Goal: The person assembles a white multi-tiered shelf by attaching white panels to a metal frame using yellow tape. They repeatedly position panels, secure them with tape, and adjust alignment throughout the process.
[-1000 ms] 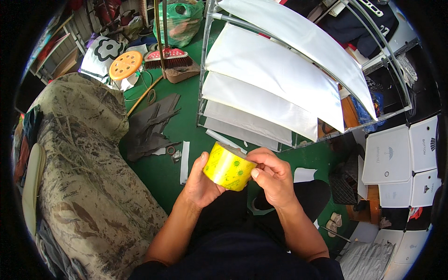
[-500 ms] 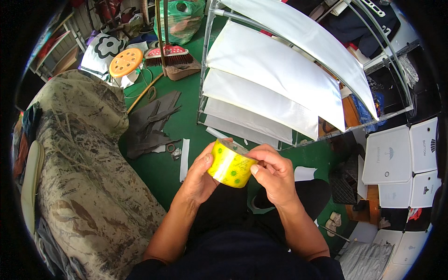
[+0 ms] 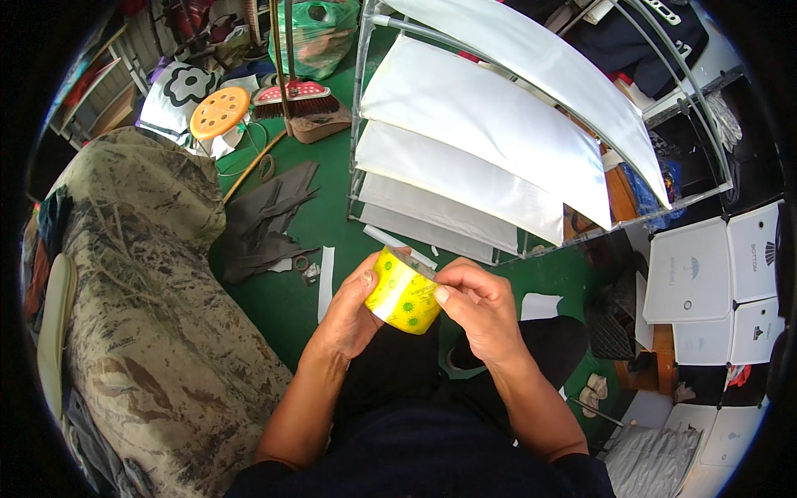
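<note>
A wide roll of yellow packing tape [image 3: 403, 292] with green printed figures is held up in front of my lap, tilted. My left hand [image 3: 350, 309] wraps round its left end, thumb on the outer face and fingers partly hidden behind it. At the right end of the roll, my right hand [image 3: 481, 305] presses its thumb onto the tape's outer surface near the edge. The right index finger bends over the upper rim, and the other fingers are curled. Whether a loose tape end is between the right thumb and finger cannot be made out.
A metal-pipe rack [image 3: 359, 133] with white fabric panels [image 3: 490, 124] stands ahead. On the left is a camouflage-covered seat [image 3: 158, 307]. Dark cloth scraps [image 3: 270, 220] and a white strip [image 3: 327, 282] lie on the green floor. White storage boxes [image 3: 689, 274] stand at right.
The tape roll has turned slightly in my hands, and my right thumb has shifted a little left along its face. The whole view has slid slightly.
</note>
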Available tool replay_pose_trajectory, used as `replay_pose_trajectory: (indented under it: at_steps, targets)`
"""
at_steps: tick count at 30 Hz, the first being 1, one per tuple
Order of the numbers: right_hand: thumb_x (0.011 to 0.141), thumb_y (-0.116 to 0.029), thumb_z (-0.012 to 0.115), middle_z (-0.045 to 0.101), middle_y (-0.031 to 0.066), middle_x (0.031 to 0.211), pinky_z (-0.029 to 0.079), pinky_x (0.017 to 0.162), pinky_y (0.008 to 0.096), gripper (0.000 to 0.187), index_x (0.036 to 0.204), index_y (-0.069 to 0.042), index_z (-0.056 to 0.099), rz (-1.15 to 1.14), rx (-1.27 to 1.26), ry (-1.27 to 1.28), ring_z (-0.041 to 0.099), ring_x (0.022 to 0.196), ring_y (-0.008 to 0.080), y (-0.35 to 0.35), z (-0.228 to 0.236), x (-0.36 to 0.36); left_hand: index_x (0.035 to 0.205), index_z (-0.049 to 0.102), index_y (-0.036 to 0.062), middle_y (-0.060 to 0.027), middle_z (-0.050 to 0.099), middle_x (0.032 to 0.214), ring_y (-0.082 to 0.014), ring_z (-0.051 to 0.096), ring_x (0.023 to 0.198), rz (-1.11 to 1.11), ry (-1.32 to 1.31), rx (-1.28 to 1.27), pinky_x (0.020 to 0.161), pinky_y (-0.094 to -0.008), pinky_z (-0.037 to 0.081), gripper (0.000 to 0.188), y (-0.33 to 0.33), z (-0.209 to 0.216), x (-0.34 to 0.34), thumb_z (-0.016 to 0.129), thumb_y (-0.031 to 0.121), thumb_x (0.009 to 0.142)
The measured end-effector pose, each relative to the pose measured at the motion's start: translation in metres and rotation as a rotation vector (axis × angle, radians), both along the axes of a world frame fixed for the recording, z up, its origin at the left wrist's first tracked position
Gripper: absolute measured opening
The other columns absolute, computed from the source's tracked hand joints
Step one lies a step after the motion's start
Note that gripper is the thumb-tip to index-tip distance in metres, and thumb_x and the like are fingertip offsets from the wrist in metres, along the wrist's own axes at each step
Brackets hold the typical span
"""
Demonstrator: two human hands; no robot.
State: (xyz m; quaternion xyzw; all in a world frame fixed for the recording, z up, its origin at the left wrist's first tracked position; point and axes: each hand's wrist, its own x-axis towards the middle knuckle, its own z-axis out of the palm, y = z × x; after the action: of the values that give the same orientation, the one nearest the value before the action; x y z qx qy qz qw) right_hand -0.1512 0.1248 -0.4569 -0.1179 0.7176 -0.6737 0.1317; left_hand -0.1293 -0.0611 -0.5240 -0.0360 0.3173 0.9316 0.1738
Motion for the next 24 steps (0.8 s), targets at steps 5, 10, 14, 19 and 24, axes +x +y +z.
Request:
replay_pose_trajectory:
  at_steps: [5,10,14,19,24]
  targets:
    - [0.094,-0.009,0.065,0.059,-0.0004,0.077,0.039,0.055,0.0200,0.014,0.100,0.004,0.068,-0.173,0.042,-0.045,0.052,0.063,0.0043,-0.010,-0.004,0.004,0.152,0.028,0.0105,-0.0128,0.050,0.136,-0.0260,0.054,0.124,0.137,-0.036,0.056,0.099,-0.0443,0.049,0.072,0.008,0.002,0.000,0.060,0.041,0.095]
    - [0.097,-0.012,0.063,0.061,0.0017,0.072,0.040,0.049,0.0204,0.020,0.107,0.005,0.066,-0.286,0.010,-0.145,0.053,0.055,0.0061,-0.016,0.001,0.005,0.155,0.018,0.0128,-0.0152,0.034,0.148,-0.0295,0.043,0.134,0.248,0.337,-0.197,0.103,-0.0443,0.047,0.091,0.014,0.000,0.000,0.073,0.006,0.084]
    - [0.098,-0.012,0.062,0.064,0.0026,0.079,0.044,0.052,0.0214,0.020,0.108,0.006,0.064,-0.253,0.042,-0.152,0.054,0.057,0.0057,-0.015,0.005,0.006,0.156,0.017,0.0108,-0.0162,0.029,0.150,-0.0292,0.038,0.138,0.235,0.336,-0.206,0.106,-0.0431,0.044,0.096,0.014,0.000,-0.001,0.072,-0.005,0.078]
    - [0.096,-0.008,0.062,0.064,0.0016,0.079,0.043,0.050,0.0214,0.016,0.105,0.005,0.064,-0.210,0.116,-0.126,0.053,0.056,0.0042,-0.018,0.008,0.011,0.155,0.022,0.0095,-0.0154,0.035,0.145,-0.0281,0.039,0.135,0.229,0.316,-0.172,0.110,-0.0418,0.036,0.089,0.010,-0.002,0.001,0.067,0.000,0.079]
    - [0.092,-0.003,0.064,0.064,0.0008,0.078,0.042,0.052,0.0197,0.011,0.099,0.004,0.063,-0.156,0.223,-0.008,0.052,0.058,0.0010,-0.015,0.011,0.013,0.153,0.025,0.0085,-0.0155,0.040,0.142,-0.0274,0.040,0.133,0.225,0.317,-0.140,0.112,-0.0410,0.031,0.083,0.010,0.000,0.000,0.061,0.008,0.079]
